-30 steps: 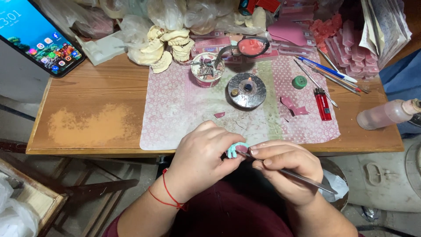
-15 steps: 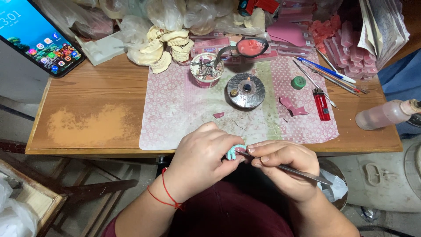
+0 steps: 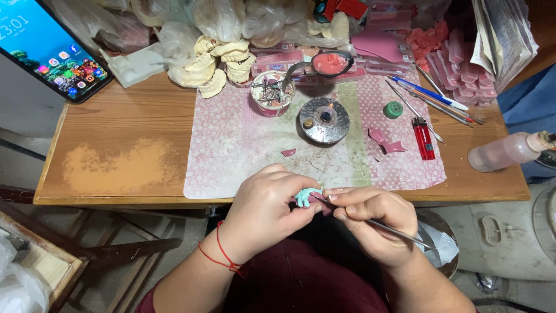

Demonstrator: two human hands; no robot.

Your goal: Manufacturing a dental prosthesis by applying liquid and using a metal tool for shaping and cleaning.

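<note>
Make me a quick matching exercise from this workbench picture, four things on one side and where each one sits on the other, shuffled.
Things:
1. red lighter
2. phone
3. small teal piece
4. thin metal tool

Places:
A. pinched in the left hand
B. held in the right hand
C. on the patterned mat, right side
D. table's far left corner

Pairs: 1-C, 2-D, 3-A, 4-B
</note>
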